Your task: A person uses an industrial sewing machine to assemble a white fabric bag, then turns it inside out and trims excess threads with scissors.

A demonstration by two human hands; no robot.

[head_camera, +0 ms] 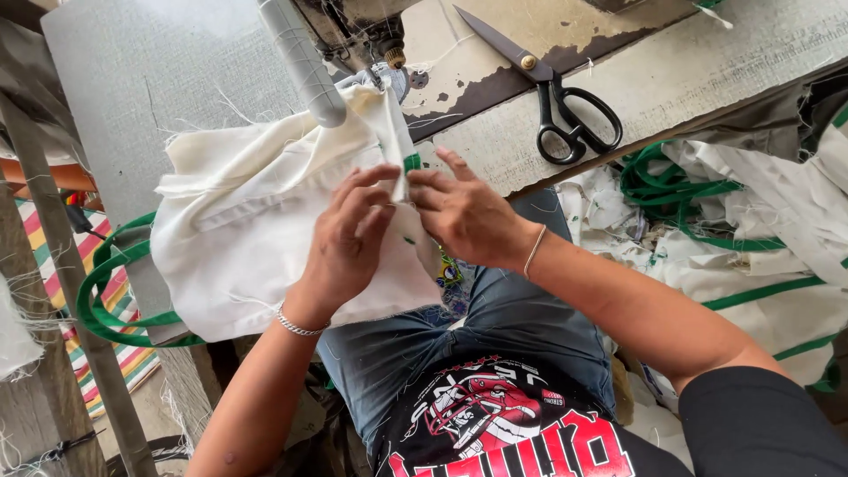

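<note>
Clearly soft, light stuff: the cream cloth lies bunched on the worktop under the sewing machine foot. My left hand and right hand pinch its folded edge; I'd grip at that hem, since it looks limp elsewhere.

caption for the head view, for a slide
Both hands, left and right, pinch white cloth at a sewing machine; scissors lie on the table.

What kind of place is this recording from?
Probably a small sewing workshop: a sewing machine on a worn table, black scissors, and both hands on white cloth, with a pile of similar green-trimmed pieces nearby.
</note>
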